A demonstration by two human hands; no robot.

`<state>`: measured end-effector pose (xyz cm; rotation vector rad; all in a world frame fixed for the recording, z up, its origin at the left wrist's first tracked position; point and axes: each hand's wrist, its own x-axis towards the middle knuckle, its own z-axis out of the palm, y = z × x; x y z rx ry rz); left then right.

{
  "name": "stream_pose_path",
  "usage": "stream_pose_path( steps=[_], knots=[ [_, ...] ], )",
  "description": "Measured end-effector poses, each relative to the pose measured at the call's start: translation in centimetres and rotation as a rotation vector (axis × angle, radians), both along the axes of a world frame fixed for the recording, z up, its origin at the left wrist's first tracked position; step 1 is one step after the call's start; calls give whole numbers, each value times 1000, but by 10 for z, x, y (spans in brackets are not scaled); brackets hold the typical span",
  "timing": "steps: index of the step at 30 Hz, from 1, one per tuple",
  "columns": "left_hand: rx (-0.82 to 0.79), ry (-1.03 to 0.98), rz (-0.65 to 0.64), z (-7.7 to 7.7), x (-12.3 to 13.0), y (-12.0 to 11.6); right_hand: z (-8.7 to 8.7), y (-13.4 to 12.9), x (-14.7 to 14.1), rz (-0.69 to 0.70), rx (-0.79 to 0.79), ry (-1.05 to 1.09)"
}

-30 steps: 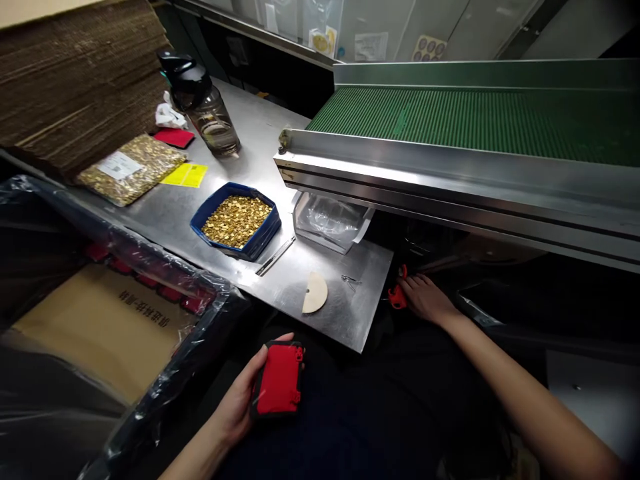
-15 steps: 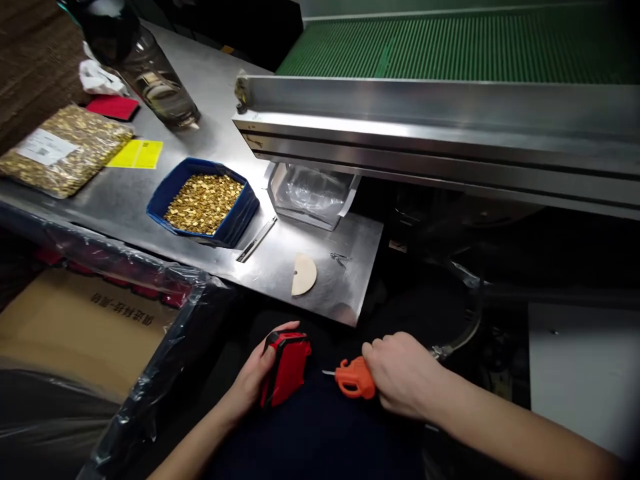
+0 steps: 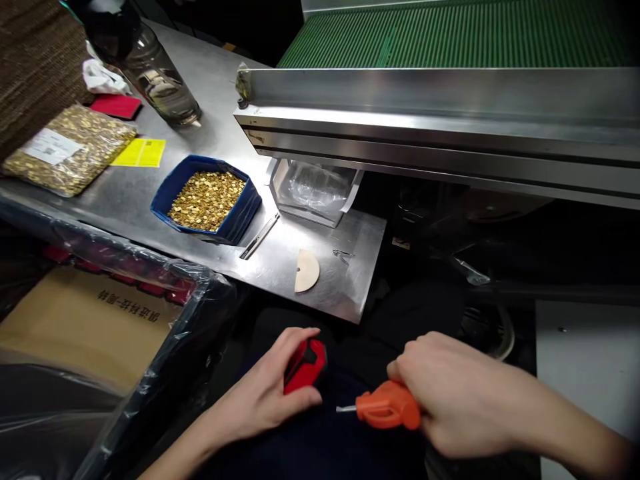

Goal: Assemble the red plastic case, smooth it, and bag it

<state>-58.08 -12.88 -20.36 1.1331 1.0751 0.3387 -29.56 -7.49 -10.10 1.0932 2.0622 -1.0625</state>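
Observation:
My left hand (image 3: 267, 393) grips a small red and black case (image 3: 305, 365) over my lap, turned on its edge. My right hand (image 3: 450, 393) holds an orange-handled tool (image 3: 385, 408) whose short metal tip points left, a small gap away from the case. Both hands sit below the front edge of the steel table (image 3: 320, 293).
On the table stand a blue tray of small gold parts (image 3: 206, 200), a bag of gold parts (image 3: 65, 148), a dark bottle (image 3: 155, 73), a clear plastic box (image 3: 313, 190) and a half-round beige disc (image 3: 306, 270). A green conveyor (image 3: 450, 40) runs behind. A plastic-lined carton (image 3: 90, 320) is left.
My right hand brought the orange tool from beside the table down to my lap. My left hand turned the red case onto its edge, towards the tool tip.

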Motion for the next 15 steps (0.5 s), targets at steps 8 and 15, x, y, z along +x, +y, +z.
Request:
stream_pose_path(
  steps=[8, 15],
  knots=[
    [-326, -672, 203, 2, -9, -3, -21, 48, 27, -82, 27, 3],
    [131, 88, -79, -6, -8, 0, -27, 9, 31, -72, 20, -9]
  ],
)
